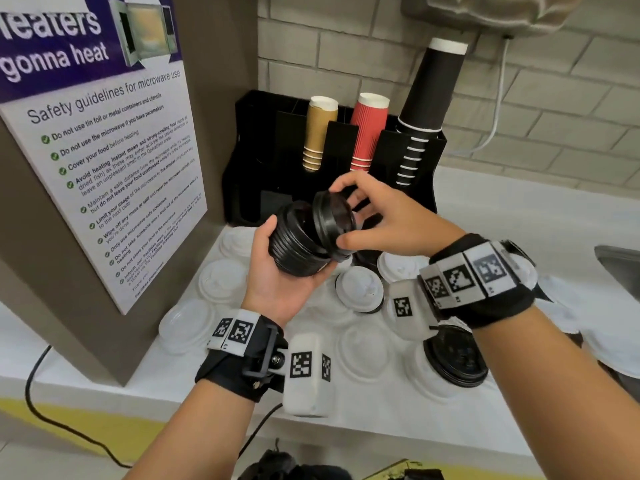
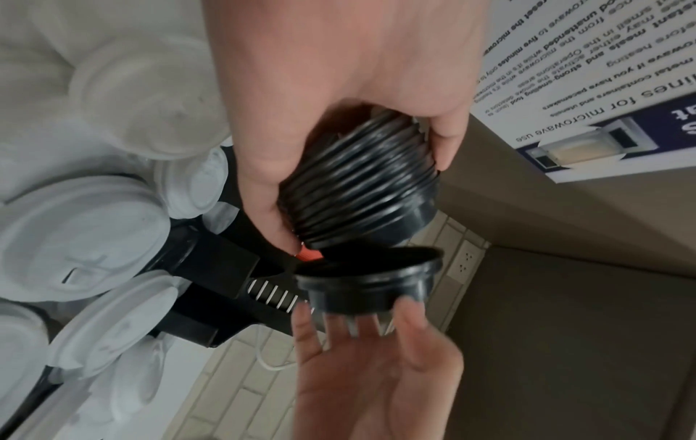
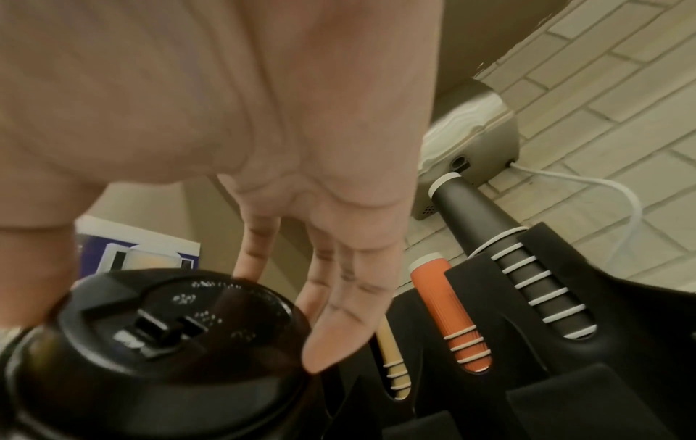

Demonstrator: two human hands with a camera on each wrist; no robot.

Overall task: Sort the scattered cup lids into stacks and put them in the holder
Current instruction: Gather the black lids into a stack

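Observation:
My left hand (image 1: pixel 299 245) grips a stack of black cup lids (image 1: pixel 291 258), held on its side above the counter. The right hand (image 1: pixel 341 213) pinches a single black lid (image 1: pixel 332 220) by its rim between thumb and fingers, tilted against the stack's open end. The left wrist view shows the stack (image 2: pixel 361 184) in my left hand (image 2: pixel 369 193), with the single lid (image 2: pixel 369 282) just off its end. The right wrist view shows that lid's top (image 3: pixel 162 342). The black holder (image 1: pixel 263 161) stands behind, against the brick wall.
Several white lids (image 1: pixel 360 289) and one black lid (image 1: pixel 455 355) lie scattered on the white counter. The holder carries gold (image 1: pixel 318 133), red (image 1: pixel 369 129) and black (image 1: pixel 426 109) cup stacks. A panel with a microwave sign (image 1: pixel 104 168) stands to the left, and a sink edge (image 1: pixel 620 268) to the right.

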